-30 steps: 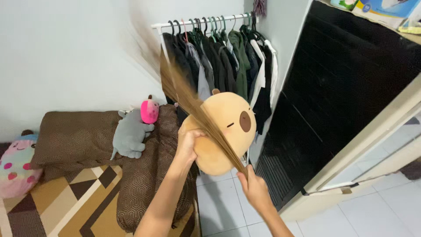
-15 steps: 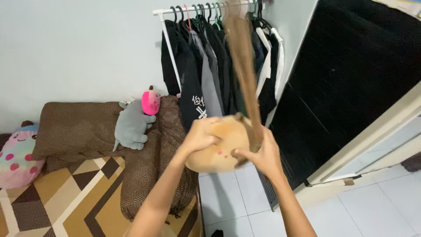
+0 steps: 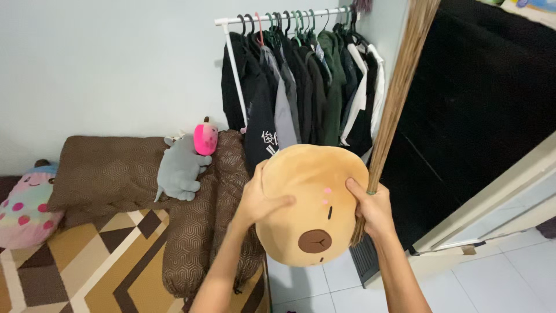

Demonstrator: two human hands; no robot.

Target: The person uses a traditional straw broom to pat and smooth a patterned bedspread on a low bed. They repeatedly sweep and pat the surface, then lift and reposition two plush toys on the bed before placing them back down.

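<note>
Tan plush [image 3: 313, 203]: round, soft capybara toy, held up in front of the person at chest height, face turned toward the camera with the brown nose low
Left hand [image 3: 260, 200]: fingers spread wide and pressed flat against the toy's left flank, thumb lying across its front; open-palmed, bracing rather than pinching
Right hand [image 3: 370, 211]: curled closed around the bound base of a stick broom [image 3: 399, 87], with the fingertips also touching the toy's right edge; the toy sits pinned between the two hands
Long axis: the broom's bristle bundle runs from the right hand steeply up and slightly rightward, out of the top of the view; its lower end is hidden behind the hand and toy
Key relation: the toy lies just left of the broom, touching it or nearly so near the right hand; the right hand is the nearer to both things, the left touches the toy alone
Behind the hands: white clothes rail [image 3: 278, 16] hung with dark garments, beside a black panel [image 3: 480, 104]
Lower left: patterned mattress [image 3: 87, 261] with a brown bolster [image 3: 197, 232], a grey plush [image 3: 179, 168] wearing a pink cap, and a pastel spotted plush [image 3: 23, 208] at the edge
Floor: white tiles [image 3: 504, 284]
</note>
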